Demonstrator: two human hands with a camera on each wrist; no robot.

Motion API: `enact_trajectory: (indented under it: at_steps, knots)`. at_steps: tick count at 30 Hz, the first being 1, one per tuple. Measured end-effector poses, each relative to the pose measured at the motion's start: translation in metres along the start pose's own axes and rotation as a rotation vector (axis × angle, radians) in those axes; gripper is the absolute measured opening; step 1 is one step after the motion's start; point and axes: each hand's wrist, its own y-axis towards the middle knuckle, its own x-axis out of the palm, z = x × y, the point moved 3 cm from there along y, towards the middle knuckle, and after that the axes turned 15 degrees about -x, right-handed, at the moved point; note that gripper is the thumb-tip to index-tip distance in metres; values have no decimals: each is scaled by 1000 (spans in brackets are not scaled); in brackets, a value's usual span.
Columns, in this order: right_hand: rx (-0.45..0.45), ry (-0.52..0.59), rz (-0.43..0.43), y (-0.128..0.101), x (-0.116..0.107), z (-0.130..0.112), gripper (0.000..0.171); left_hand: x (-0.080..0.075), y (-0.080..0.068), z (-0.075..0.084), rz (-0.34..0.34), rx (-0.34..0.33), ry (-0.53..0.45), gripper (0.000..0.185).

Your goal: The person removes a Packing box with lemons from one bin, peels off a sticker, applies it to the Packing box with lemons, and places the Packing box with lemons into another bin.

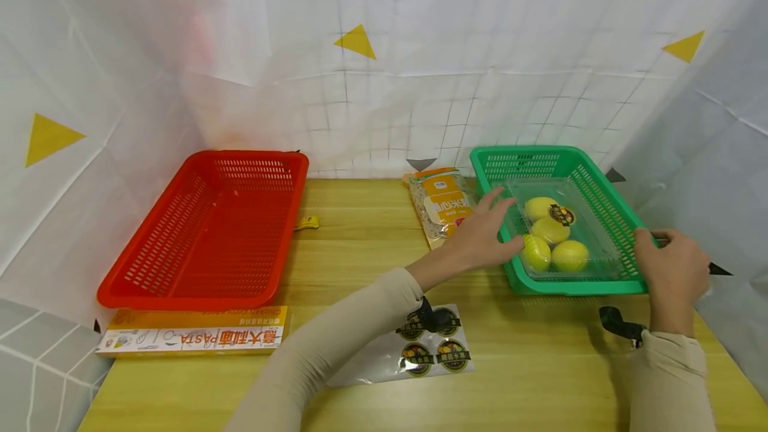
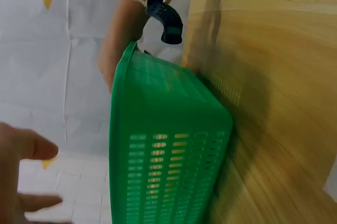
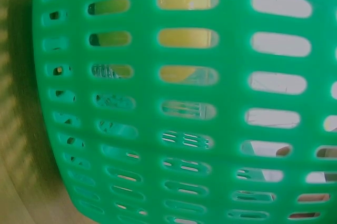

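A green slotted basket [image 1: 564,287] stands at the right of the wooden table. Inside it lies a clear plastic box [image 1: 594,245] with several yellow fruits [image 1: 570,255], one bearing a round dark sticker. My left hand [image 1: 498,225] reaches over the basket's left rim with fingers spread, touching the clear box's near-left edge. My right hand [image 1: 666,252] grips the basket's right front rim with curled fingers. The left wrist view shows the basket's outer wall [image 2: 163,145] and my left fingers [image 2: 21,150] spread at the lower left. The basket wall [image 3: 231,56] fills the right wrist view, with yellow showing through its slots.
An empty red basket [image 1: 210,232] stands at the left. An orange packet [image 1: 441,205] lies between the baskets. A yellow pasta box [image 1: 192,337] and a sheet of round stickers [image 1: 420,352] lie near the front edge. White sheeting walls in the table [image 1: 360,252].
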Motion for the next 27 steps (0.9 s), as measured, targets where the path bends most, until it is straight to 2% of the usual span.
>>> enact_trajectory:
  at_steps: [3, 6, 11, 15, 20, 23, 27]
  knots:
    - [-6, 0, -2, 0, 0, 0, 70, 0, -2, -5, -32, 93, 56, 64]
    - [-7, -5, -7, 1, 0, 0, 70, 1, -4, -9, -58, 141, 137, 63]
    - [2, -4, -15, 0, 1, 0, 71, 5, -8, -12, -86, 168, 273, 64]
    - [1, 0, -13, 0, 0, 0, 71, 7, -9, -15, -98, 175, 331, 65]
    - [2, 0, -10, 0, 0, -1, 70, 10, -10, -17, -130, 162, 381, 66]
    - [8, -7, -5, 0, 0, -1, 70, 11, -10, -19, -140, 180, 393, 66]
    - [-17, -21, 27, -1, 0, -4, 66, 6, -14, -22, -119, 225, 328, 64]
